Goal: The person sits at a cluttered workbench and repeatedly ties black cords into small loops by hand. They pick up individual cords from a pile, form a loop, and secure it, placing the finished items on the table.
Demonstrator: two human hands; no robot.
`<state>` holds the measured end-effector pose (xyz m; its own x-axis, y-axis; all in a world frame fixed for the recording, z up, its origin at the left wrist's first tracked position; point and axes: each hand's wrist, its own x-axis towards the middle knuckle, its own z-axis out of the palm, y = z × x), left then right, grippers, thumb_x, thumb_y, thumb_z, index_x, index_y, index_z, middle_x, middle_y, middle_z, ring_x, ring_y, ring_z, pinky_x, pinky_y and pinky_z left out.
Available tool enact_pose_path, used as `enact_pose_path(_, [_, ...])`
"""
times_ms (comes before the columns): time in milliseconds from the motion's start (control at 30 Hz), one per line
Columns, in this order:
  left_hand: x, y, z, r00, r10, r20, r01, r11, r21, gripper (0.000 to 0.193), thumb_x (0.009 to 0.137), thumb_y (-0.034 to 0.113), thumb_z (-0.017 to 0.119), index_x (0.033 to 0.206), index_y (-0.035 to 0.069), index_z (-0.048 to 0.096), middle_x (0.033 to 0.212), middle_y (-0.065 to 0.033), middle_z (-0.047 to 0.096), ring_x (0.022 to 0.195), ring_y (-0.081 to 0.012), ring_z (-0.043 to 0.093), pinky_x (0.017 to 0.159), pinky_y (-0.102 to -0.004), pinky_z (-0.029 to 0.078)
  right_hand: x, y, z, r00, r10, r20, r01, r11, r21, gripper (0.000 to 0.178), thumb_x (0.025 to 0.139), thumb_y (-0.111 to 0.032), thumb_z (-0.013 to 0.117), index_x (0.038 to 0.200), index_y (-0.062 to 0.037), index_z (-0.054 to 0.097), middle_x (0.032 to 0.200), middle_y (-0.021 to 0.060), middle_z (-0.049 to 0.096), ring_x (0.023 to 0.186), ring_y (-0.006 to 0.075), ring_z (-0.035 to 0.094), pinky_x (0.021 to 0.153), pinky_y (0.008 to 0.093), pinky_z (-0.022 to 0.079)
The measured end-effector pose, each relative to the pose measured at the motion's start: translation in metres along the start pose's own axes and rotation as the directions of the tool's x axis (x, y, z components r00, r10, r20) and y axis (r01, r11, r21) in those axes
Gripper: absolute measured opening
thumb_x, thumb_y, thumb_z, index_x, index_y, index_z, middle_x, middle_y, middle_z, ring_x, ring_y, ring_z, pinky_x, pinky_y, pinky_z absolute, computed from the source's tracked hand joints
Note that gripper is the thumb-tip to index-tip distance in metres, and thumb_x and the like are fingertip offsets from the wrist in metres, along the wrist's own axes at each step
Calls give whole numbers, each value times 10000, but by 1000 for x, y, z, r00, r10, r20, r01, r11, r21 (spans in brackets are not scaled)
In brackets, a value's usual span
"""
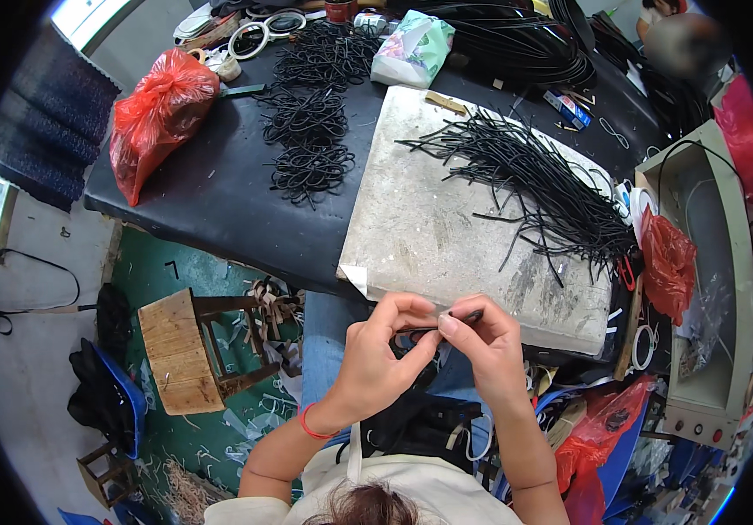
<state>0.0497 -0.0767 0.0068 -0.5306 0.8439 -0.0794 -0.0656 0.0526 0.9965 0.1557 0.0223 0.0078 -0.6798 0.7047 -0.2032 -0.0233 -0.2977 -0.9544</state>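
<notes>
My left hand [385, 346] and my right hand [486, 339] meet at the front edge of a whitish, worn slab [420, 210]. Between them is a short piece of black cord [416, 330], pinched by the fingertips of both. Its ends are mostly hidden by my fingers. On the slab's right half lies a loose pile of cut black cords [534, 175], beyond my hands and not touched by them. Looped black cords [306, 131] form several heaps on the dark table [227, 175], to the left of the slab.
A red plastic bag [166, 114] sits at the table's left end. At the back are a tissue pack [413, 48] and black coils [516, 44]. A grey metal housing [713, 289] stands on the right. A wooden stool [181, 354] is on the littered green floor.
</notes>
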Motion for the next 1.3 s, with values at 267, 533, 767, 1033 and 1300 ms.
enact_pose_path(267, [4,16,-4,979,-25,203,-19,977,212,189,777,56,629,943,-33,618,839,-107,648,769,-141,619,706,-255,477,0,9,0,996,46,-81,-32,986,164,106,846,-109,602,813,-39,530,734,-22,538,684,26,480,626,175,389])
enact_pose_path(533, [8,11,-16,962,-36,270,-3,990,143,197,784,74,641,937,-48,618,830,-112,637,736,-117,589,665,-243,467,1,1,-12,992,83,-94,-59,969,239,192,902,-213,520,883,-23,540,741,-9,546,661,37,470,607,183,379])
enact_pose_path(767, [9,17,-17,932,-143,332,78,976,201,172,795,91,639,890,-51,619,836,-95,630,747,-87,569,649,-229,457,-10,9,-14,998,2,61,14,965,-261,216,875,-198,558,756,-18,566,681,-18,486,610,43,420,539,204,337])
enact_pose_path(1033, [4,1,-5,944,-145,298,163,986,-37,155,824,131,617,849,-21,620,655,-6,561,571,-9,437,488,-191,354,-12,7,-12,995,-88,-54,75,975,-209,253,868,-104,552,645,-33,457,647,-26,468,597,23,381,539,187,312])
enact_pose_path(1300, [-16,-10,10,961,-139,237,162,983,-82,142,845,75,591,942,-27,608,769,-6,568,664,-34,491,583,-174,411,-3,10,-4,978,-55,-202,53,999,-11,263,848,-79,550,606,-42,455,573,-24,477,513,19,401,460,193,341])
